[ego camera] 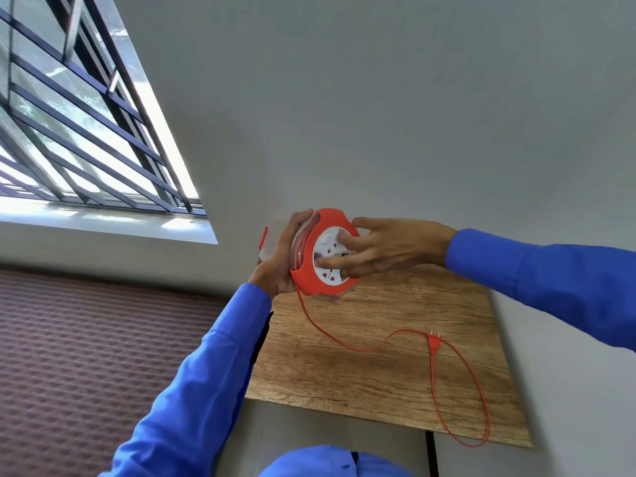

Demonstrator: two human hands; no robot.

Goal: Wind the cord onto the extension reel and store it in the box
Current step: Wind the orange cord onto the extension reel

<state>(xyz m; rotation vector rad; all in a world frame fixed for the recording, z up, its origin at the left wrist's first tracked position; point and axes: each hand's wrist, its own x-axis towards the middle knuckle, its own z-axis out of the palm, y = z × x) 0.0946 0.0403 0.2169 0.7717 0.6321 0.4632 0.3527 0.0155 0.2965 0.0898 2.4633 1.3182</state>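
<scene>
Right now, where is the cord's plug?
In the head view the plug lies flat on the wooden table, right of centre, below the right hand, at a loop of loose cord.
</scene>
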